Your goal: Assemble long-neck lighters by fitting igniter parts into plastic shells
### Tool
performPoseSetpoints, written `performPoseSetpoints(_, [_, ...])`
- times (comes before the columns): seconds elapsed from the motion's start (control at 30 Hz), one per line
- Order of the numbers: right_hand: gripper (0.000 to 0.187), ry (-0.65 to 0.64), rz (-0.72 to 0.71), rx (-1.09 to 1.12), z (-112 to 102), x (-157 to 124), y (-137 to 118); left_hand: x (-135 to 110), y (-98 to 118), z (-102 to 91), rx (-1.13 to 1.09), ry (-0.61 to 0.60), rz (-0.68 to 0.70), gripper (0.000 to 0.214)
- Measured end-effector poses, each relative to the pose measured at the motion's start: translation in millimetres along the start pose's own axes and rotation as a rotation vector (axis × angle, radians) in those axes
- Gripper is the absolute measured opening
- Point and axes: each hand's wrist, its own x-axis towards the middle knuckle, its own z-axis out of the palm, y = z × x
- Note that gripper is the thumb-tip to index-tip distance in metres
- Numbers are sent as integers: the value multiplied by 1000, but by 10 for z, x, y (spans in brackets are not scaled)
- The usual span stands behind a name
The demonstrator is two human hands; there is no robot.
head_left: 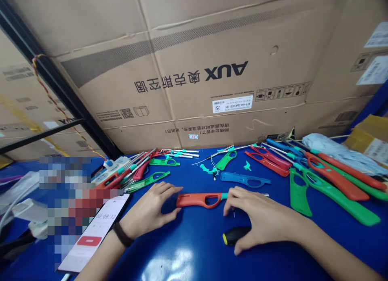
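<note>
My left hand [148, 206] curls around the left end of an orange-red plastic lighter body [197, 199], with fingers above it and thumb below. The body lies flat on the blue table [188, 248], with a teal collar and a metal tube at its right end. My right hand [257, 216] arches over that collar end, its fingertips by the tube. A black screwdriver handle with a yellow end [236, 235] lies under the heel of my right hand, and its shaft is hidden.
Several red, green and blue lighter parts [330, 188] lie in loose heaps along the back of the table. A phone [93, 232] showing a timer lies left of my left wrist, beside a pixelated patch. A power strip [106, 174] sits back left. Large cardboard boxes [188, 79] rise behind.
</note>
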Motion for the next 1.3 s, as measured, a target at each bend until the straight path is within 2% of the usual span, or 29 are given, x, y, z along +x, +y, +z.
performPoseSetpoints(0.17, [26,-118,98,40,-4,-38,41,47,-88,181,-217,1,-42,26])
performPoseSetpoints(0.27, [24,-88,13,287,-25,35,-41,125,-97,232,-333,20,-48,25])
performPoseSetpoints(0.33, [25,8,-96,502,-54,154,-153,167,-97,262,-383,31,-56,24])
performPoseSetpoints(0.5, [24,446,-287,833,-115,683,-455,177,-112,382,-453,120,-100,24])
performPoseSetpoints(0.63, [32,507,-298,706,-70,1065,-559,156,-123,452,-519,173,-126,24])
performPoseSetpoints(0.73, [36,517,-277,616,16,1180,-553,157,-116,458,-542,184,-136,24])
performPoseSetpoints(0.93, [38,544,-273,616,155,1199,-459,158,-114,451,-554,169,-139,27])
performPoseSetpoints(1.3, [39,509,-242,655,202,1230,-431,160,-119,452,-534,176,-127,26])
